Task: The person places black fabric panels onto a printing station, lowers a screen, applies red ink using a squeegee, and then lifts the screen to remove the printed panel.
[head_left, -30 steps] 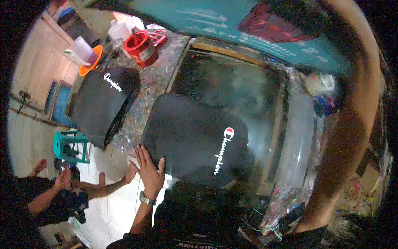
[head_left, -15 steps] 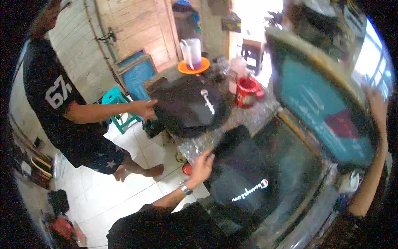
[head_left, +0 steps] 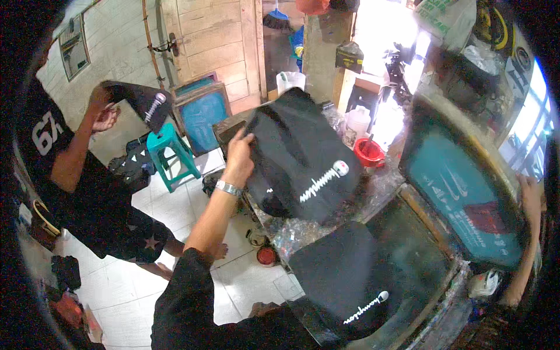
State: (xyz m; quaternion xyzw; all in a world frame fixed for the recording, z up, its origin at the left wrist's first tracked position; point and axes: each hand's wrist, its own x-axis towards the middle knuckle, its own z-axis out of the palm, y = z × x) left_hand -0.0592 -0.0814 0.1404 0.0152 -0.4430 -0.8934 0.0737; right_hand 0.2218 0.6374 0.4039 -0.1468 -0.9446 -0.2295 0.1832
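My left hand [head_left: 239, 158], wearing a metal watch, grips the left edge of a black cloth piece [head_left: 297, 149] with white lettering and a small round emblem. This piece spreads over the far-left worktop, a bit of another white print showing by its lower left edge. Nearer me, a second black printed cloth piece [head_left: 341, 265] lies on the dark printing bed [head_left: 429, 239]. At the right, my right hand [head_left: 531, 195] is closed on the edge of a raised screen-printing frame [head_left: 466, 186] with teal mesh and a dark red patch.
A co-worker [head_left: 70, 151] at the left holds up a black printed cloth piece [head_left: 143, 105]. Behind the worktop are a red pot [head_left: 368, 153], a whitish bottle [head_left: 357, 123] and a translucent jug [head_left: 290, 80]. A teal stool [head_left: 169, 150] and a red tin [head_left: 266, 255] stand on the tiled floor.
My left hand has moved up and away from the bed with a black cloth piece, over the far worktop. The co-worker has lifted a printed piece off to the left. The frame stays raised.
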